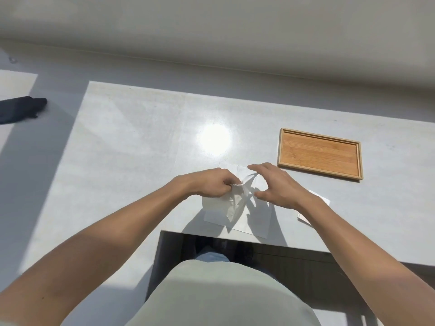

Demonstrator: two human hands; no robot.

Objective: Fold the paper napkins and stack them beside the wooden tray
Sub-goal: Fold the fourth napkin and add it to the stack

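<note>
**Napkin lifted at the table's near edge**

A white paper napkin [237,208] lies crumpled at the near edge of the grey table [131,142]. The left hand [211,184] pinches its raised fold; the right hand [275,184] hovers with fingers spread, holding nothing. A folded stack [316,203] sits under the right wrist. Beyond it lies the wooden tray [320,152].
</note>
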